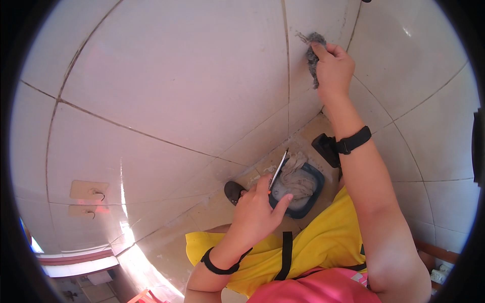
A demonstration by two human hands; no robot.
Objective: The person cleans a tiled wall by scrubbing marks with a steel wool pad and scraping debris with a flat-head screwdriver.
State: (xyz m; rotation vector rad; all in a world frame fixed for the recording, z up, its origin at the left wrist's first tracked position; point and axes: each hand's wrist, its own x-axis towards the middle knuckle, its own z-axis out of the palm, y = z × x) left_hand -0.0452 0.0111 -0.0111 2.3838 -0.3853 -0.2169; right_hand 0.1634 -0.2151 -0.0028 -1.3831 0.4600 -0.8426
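Observation:
My right hand (335, 68) pinches a grey scouring pad or cloth (313, 62) against the white tiled wall (170, 75), near the corner. Grey smudges show on the tile beside it. Lower and to the left, my left hand (259, 212) holds a thin long tool (279, 169), its kind not clear, with an orange bit near the fingers. Beyond that hand a dark blue basin (319, 189) stands on the floor, holding soapy water and a wet greyish cloth (299, 181).
Dark shoes (234, 192) are on the tan floor tiles, either side of the basin. Two adhesive hooks (89, 190) are on the wall at left. A second tiled wall (409, 94) meets it at right. Something red (144, 297) stands at the bottom left.

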